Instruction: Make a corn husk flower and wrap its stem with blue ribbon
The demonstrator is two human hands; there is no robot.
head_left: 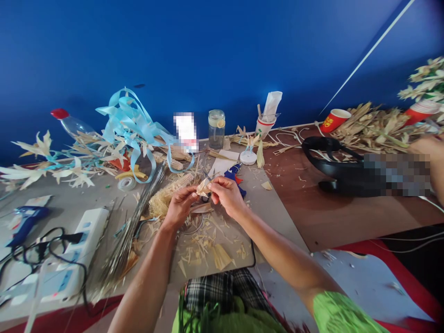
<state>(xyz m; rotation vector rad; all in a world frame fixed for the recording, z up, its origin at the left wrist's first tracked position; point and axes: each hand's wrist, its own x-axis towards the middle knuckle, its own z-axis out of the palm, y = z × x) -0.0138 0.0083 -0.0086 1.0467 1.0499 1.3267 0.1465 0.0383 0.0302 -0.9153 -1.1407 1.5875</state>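
Observation:
A small, crumpled piece of corn husk (203, 187) is held between my two hands above the grey work surface. My left hand (181, 204) pinches it from the left, and the fingers of my right hand (228, 193) close on its right side. Just behind my left hand lie corn cobs (176, 185) with pale corn silk (157, 203). A blue glue gun (234, 178) sits partly hidden past my right hand. Cut husk scraps (221, 256) are scattered below both hands.
To the left are a bundle of thin wires (133, 231), a power strip (81, 249) with tangled cords, another blue glue gun (27, 222) and light blue ribbon (128, 115). A bottle (217, 129) stands at the back. Another person's hand (428, 150) is at the far right.

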